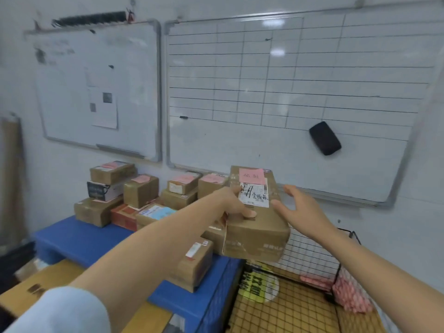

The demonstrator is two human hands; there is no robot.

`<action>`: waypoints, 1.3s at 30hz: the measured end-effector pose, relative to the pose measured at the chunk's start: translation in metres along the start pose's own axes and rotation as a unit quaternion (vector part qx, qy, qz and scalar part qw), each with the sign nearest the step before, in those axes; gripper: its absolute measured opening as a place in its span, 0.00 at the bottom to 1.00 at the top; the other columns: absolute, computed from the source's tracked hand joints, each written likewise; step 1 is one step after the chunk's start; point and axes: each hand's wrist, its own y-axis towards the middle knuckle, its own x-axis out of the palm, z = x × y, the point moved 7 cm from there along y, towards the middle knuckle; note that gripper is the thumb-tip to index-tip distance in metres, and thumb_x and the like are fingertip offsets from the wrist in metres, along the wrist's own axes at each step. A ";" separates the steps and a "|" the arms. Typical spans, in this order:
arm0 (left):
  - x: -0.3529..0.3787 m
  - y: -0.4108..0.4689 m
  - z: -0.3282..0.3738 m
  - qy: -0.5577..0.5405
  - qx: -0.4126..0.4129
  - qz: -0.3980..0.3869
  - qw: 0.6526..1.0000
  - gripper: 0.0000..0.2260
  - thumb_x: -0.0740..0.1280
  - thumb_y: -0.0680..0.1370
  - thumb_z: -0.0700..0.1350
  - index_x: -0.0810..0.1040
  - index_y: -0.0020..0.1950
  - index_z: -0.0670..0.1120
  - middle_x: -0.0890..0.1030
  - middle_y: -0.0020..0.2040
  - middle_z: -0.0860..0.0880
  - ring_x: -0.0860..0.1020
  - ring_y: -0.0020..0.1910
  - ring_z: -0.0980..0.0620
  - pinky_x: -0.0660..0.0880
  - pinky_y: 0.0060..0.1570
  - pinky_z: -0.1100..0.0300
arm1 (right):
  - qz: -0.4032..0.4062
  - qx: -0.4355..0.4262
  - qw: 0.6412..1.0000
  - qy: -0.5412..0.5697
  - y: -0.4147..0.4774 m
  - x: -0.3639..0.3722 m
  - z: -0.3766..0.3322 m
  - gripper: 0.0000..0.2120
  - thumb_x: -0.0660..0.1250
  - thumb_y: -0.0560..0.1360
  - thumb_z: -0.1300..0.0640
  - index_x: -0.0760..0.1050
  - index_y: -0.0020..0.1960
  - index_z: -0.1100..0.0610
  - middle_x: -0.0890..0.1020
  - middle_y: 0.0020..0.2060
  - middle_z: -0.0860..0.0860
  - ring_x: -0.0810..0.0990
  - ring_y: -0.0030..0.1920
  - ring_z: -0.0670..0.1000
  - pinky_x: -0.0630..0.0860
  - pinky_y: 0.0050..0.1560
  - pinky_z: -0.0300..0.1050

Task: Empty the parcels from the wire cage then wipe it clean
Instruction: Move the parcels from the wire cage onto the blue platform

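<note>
Head view: at the centre of the frame a brown cardboard parcel [258, 229] is held in the air, its near end toward 6 o'clock and its far end, bearing a pink label [251, 176], toward 12. The left hand [234, 200] grasps it from 9 o'clock, with the thumb [248, 213] pressed on the top face beside the white shipping label and the other fingers hidden beneath. The right hand [302, 210] sits at the parcel's 3 o'clock, fingers spread and straight, gripping nothing. Its thumb seems to brush the top edge, though motion blur leaves that uncertain. The parcel hangs above the right edge of a blue platform [79, 239], where more parcels [141, 191] stand stacked toward 10 o'clock. The wire cage [312, 251] lies at 5 o'clock, below the right forearm, with a pink bundle [350, 296] at its right side.
</note>
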 end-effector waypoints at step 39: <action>-0.368 -0.012 -0.416 -0.171 -0.287 0.259 0.907 0.45 0.79 0.67 0.44 0.56 0.76 0.59 0.68 0.70 0.45 0.76 0.58 0.38 0.80 0.43 0.40 | -0.216 -0.181 0.948 0.150 0.171 0.437 -0.383 0.33 0.64 0.77 0.44 0.59 0.76 0.56 0.68 0.72 0.52 0.67 0.71 0.52 0.67 0.68 0.48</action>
